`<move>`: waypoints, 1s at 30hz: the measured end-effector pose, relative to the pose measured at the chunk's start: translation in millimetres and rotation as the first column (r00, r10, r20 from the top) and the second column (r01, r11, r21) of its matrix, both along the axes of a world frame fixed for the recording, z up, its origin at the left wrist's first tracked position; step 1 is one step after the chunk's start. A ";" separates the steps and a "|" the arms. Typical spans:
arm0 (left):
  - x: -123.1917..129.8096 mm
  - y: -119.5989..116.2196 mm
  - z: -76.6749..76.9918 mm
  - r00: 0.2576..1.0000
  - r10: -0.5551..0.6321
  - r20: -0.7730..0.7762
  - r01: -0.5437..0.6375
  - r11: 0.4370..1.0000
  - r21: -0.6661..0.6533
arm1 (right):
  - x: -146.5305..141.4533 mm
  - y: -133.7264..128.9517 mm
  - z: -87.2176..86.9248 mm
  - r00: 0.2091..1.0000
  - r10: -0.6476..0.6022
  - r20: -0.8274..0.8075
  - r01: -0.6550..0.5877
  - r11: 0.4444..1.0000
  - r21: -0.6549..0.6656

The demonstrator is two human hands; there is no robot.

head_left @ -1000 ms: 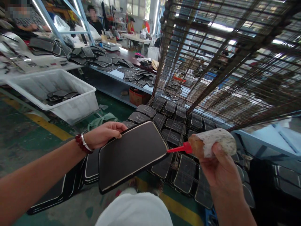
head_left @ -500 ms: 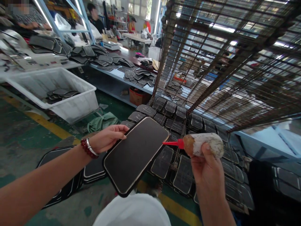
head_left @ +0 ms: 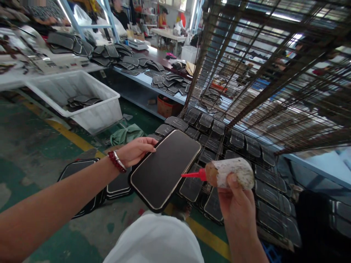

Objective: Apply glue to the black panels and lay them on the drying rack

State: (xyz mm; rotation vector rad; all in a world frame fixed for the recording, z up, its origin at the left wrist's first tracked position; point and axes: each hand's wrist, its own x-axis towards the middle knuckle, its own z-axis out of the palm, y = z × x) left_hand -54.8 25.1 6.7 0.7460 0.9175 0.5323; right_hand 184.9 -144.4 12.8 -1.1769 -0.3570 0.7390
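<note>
My left hand (head_left: 140, 149) grips a flat black panel (head_left: 167, 170) by its left edge, thumb on top and fingers beneath. The panel has rounded corners and a pale line running just inside its rim. In my right hand (head_left: 237, 204) is a glue bottle (head_left: 230, 173) with a worn, stained white body, lying nearly level. Its red nozzle (head_left: 193, 175) points left, and the tip is at the panel's right edge; I cannot tell if it touches. Behind and below the panel, similar black panels (head_left: 237, 140) lie in rows on a wire rack.
A wire mesh rack (head_left: 246, 73) slants overhead at right. Piled black pieces (head_left: 134, 62) cover the bench at the back. A white tub (head_left: 104, 113) holds more pieces. Stacked panels (head_left: 79, 170) are at lower left, beside a green cloth (head_left: 127, 134). Other people sit or stand far back.
The nozzle tip has moved down along the panel's right edge, toward me. The whole view has shifted slightly, and both hands keep their hold.
</note>
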 end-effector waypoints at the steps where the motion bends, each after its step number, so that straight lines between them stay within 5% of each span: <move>1: 0.3 0.3 -0.4 1.000 0.005 -0.003 -0.005 1.000 -0.001 | -1.5 -1.6 -1.4 1.000 0.013 0.009 -0.013 1.000 -0.010; 13: 6.9 11.2 -4.0 0.994 0.094 -0.052 -0.094 0.996 0.007 | -15.6 -16.8 -10.7 0.992 0.127 0.025 -0.127 0.992 0.002; 20: 8.1 15.0 -7.7 0.955 0.294 -0.048 -0.295 0.955 -0.038 | -17.5 -18.8 -12.3 0.994 0.110 0.024 -0.110 0.994 -0.013; 25: 9.5 11.3 -15.8 0.923 0.380 0.061 -0.359 0.908 -0.213 | -11.7 -13.7 -13.0 0.998 0.009 0.066 -0.010 1.000 0.014; 30: 13.9 -3.4 -25.9 0.868 0.492 0.066 -0.401 0.773 -0.491 | -0.4 -7.3 -14.0 0.980 -0.154 0.128 0.143 0.986 0.087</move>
